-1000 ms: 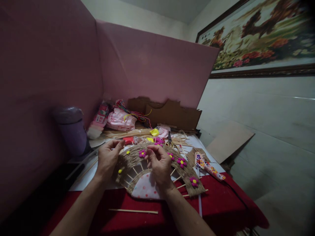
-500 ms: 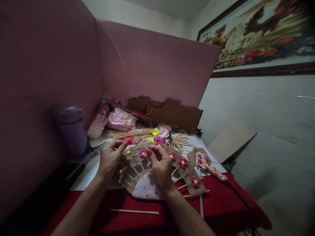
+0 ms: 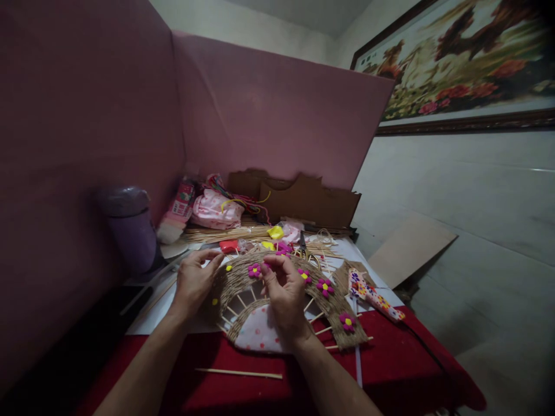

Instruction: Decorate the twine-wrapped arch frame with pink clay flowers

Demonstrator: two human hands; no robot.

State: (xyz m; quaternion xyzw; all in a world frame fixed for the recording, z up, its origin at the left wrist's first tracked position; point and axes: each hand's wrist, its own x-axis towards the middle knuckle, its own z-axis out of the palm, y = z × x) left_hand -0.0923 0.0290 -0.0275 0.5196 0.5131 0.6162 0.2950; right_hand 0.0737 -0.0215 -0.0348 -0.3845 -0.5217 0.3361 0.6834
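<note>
Woven arch (image 3: 330, 305) lies flat on the counter (image 3: 390, 358). My left hand (image 3: 193, 283): fingers curled round its left end. My right hand (image 3: 284, 294): fingers pinched close beside a pink flower (image 3: 254, 270); whether they hold anything, I cannot tell

Dim, murky indoor light; edges warped and soft; dark vignette at right corners.

Rough jute twine wraps the arch (image 3: 236, 278) over bare wooden sticks (image 3: 318, 330), dotted with matt foam flowers (image 3: 324, 286). Beneath it, matt red cloth (image 3: 390, 370); right, a glossy plastic glue gun (image 3: 373, 296); behind, dull cardboard (image 3: 303, 202).
</note>
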